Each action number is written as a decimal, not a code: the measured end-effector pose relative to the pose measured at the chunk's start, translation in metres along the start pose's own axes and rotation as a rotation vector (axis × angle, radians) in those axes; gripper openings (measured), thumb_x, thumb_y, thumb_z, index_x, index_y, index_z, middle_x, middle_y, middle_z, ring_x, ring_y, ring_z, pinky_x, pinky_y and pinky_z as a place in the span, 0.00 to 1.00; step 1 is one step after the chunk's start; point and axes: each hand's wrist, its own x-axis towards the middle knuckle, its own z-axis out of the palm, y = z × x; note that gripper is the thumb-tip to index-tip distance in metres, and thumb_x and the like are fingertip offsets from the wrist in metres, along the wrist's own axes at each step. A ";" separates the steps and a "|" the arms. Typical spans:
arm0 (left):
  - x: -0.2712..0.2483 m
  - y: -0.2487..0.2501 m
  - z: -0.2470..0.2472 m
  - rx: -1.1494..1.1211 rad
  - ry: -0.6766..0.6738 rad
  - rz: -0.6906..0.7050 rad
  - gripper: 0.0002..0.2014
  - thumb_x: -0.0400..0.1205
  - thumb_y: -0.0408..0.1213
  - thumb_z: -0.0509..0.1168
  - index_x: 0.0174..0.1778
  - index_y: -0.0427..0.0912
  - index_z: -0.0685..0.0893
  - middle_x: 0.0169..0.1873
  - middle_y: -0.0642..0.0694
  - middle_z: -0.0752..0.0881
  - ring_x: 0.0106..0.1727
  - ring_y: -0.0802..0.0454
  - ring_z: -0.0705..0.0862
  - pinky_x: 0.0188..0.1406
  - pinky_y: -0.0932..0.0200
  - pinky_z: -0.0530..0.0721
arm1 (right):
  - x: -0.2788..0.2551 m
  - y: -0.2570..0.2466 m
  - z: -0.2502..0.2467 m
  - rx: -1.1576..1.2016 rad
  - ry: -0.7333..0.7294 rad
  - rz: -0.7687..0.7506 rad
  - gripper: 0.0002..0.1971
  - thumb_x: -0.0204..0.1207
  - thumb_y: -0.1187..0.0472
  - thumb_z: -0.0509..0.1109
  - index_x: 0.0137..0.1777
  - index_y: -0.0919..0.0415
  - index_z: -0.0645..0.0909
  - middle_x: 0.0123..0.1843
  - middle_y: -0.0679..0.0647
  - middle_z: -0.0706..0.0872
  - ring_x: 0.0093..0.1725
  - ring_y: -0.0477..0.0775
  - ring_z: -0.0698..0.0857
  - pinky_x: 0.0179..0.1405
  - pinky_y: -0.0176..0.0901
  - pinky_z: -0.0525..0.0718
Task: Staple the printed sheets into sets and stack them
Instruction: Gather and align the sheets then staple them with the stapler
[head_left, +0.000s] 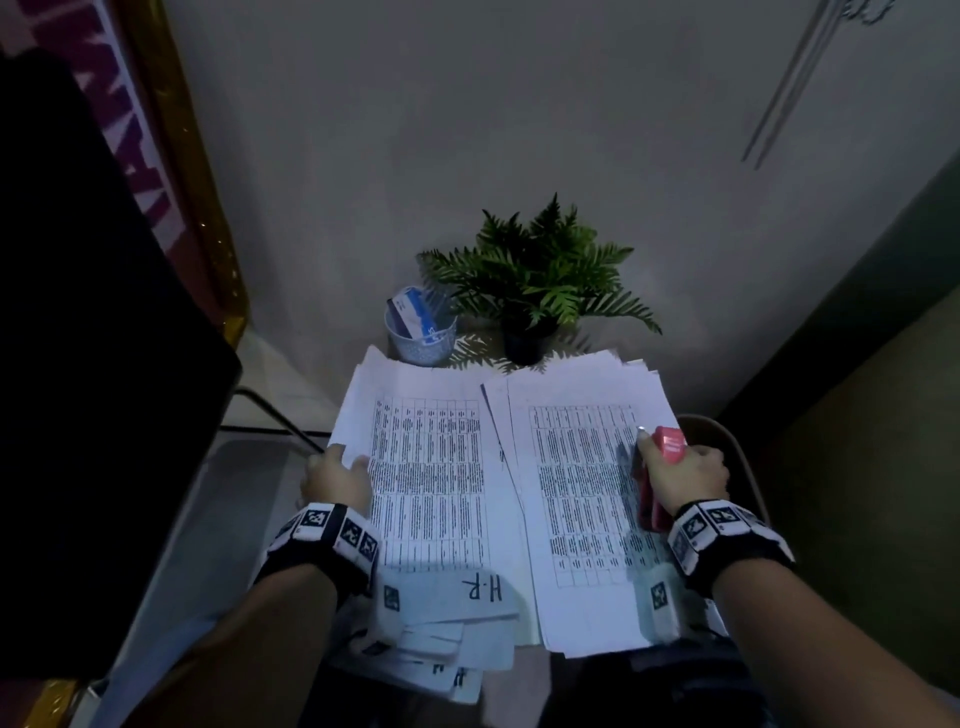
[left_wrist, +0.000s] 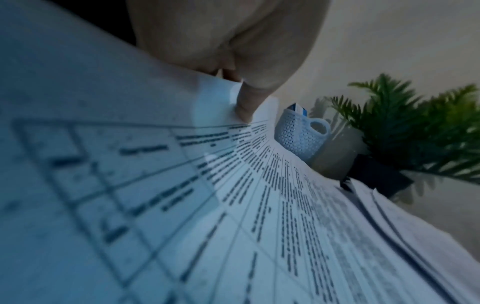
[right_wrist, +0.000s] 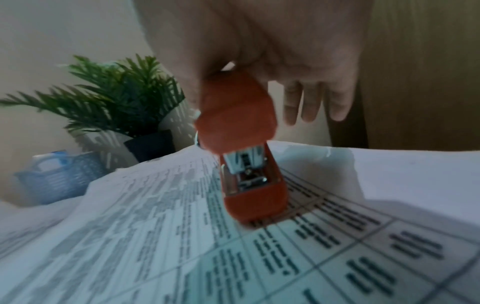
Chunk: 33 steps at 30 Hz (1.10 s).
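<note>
At the far left our left hand (head_left: 335, 480) pinches the outer edge of the left pile of printed sheets (head_left: 431, 467), thumb on top and fingers curled under the lifted margin. These sheets look thin, light and floppy, so we judge they will slide and fan apart unless we take them by a corner or edge and square them first. Each page is white with a dense black table, and both piles lie side by side on the small table in front of us, with loose labelled cards (head_left: 447, 618) at their near end. The right pile (head_left: 576, 499) is ragged at its far edge. At the right our right hand (head_left: 685, 475) is wrapped around the red stapler (head_left: 662, 467), whose nose rests on that pile's right margin; it looks small, rigid and easy to grip.
</note>
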 end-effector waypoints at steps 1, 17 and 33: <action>-0.003 -0.001 -0.003 -0.009 0.021 0.023 0.18 0.81 0.40 0.66 0.64 0.35 0.81 0.63 0.30 0.77 0.64 0.31 0.74 0.67 0.40 0.72 | -0.005 -0.002 0.001 0.027 0.010 -0.054 0.31 0.77 0.38 0.60 0.63 0.66 0.82 0.69 0.68 0.72 0.68 0.69 0.72 0.70 0.50 0.69; -0.115 0.024 -0.104 -0.584 0.023 0.566 0.19 0.79 0.26 0.68 0.38 0.61 0.80 0.59 0.52 0.69 0.68 0.56 0.65 0.60 0.78 0.63 | -0.120 -0.067 -0.013 0.725 -0.512 -0.428 0.24 0.77 0.40 0.62 0.57 0.61 0.80 0.39 0.51 0.88 0.37 0.41 0.86 0.36 0.27 0.79; -0.123 0.052 -0.119 -0.623 -0.447 0.378 0.28 0.74 0.40 0.75 0.70 0.44 0.74 0.63 0.45 0.83 0.63 0.45 0.83 0.65 0.43 0.80 | -0.132 -0.056 -0.108 0.790 -0.498 -0.430 0.26 0.67 0.35 0.70 0.46 0.61 0.86 0.39 0.57 0.90 0.39 0.56 0.87 0.55 0.51 0.82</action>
